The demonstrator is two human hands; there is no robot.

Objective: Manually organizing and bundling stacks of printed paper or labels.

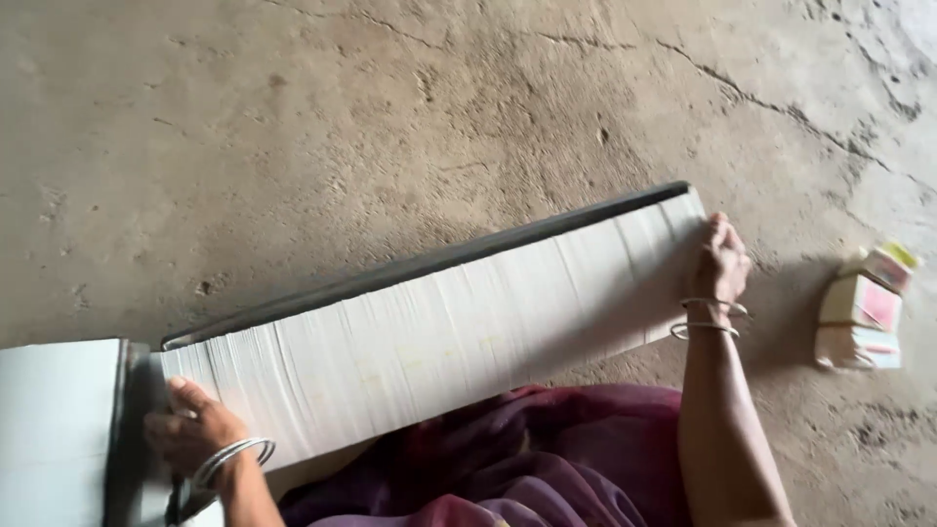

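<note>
A long row of thin white sheets or flat cards (439, 332) stands on edge in a dark tray (429, 262) that runs from lower left to upper right across the concrete floor. My left hand (190, 425) presses against the row's left end, fingers bent, a metal bangle on the wrist. At the right end my right hand (719, 263) pushes against the stack's last sheets, with bangles on that wrist too. Purple cloth (508, 459) on my lap lies under the row's near side.
A white flat panel or box (59, 429) sits at the far left beside the row. A small heap of little boxes, pink, white and yellow (864, 307), rests on the floor at the right. The cracked concrete floor (390, 117) stretches beyond the tray.
</note>
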